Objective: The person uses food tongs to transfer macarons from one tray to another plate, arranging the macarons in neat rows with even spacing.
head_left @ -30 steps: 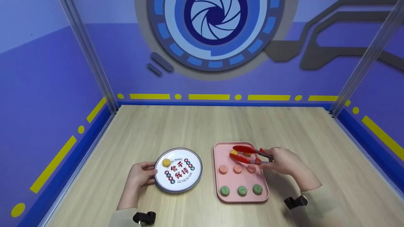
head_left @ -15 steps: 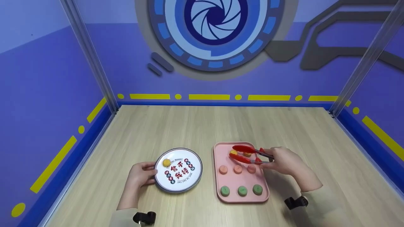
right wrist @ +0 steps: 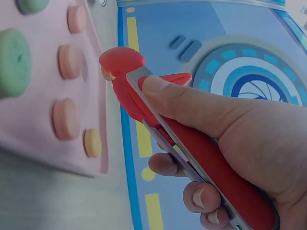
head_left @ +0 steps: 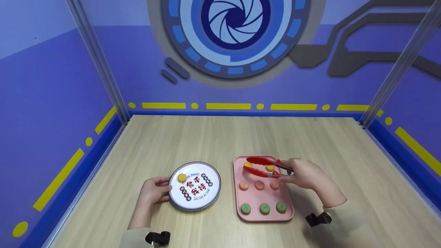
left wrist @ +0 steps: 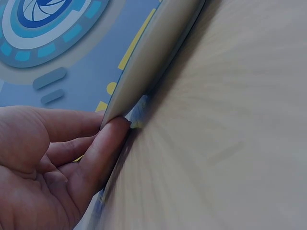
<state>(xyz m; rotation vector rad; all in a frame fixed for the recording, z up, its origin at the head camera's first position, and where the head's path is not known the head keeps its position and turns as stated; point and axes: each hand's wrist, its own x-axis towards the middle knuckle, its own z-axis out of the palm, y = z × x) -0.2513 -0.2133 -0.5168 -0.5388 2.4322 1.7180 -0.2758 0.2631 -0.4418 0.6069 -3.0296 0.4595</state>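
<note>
Glossy red plastic tongs (head_left: 263, 166), matt pink tray (head_left: 288, 210), wood-grain table (head_left: 206, 137).

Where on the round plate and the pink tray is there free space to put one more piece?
The round plate holds only one yellow piece near its left rim; the rest is bare. The pink tray is crowded: three green pieces, three orange pieces, with the red tongs over its far end.

The right hand (head_left: 305, 174) gripped red tongs (head_left: 263, 166) pinching a yellow piece (head_left: 247, 165) over the pink tray's (head_left: 288, 215) far end. Left of the tray, the left hand (head_left: 154, 190) held the round plate's (head_left: 194, 206) rim.
</note>
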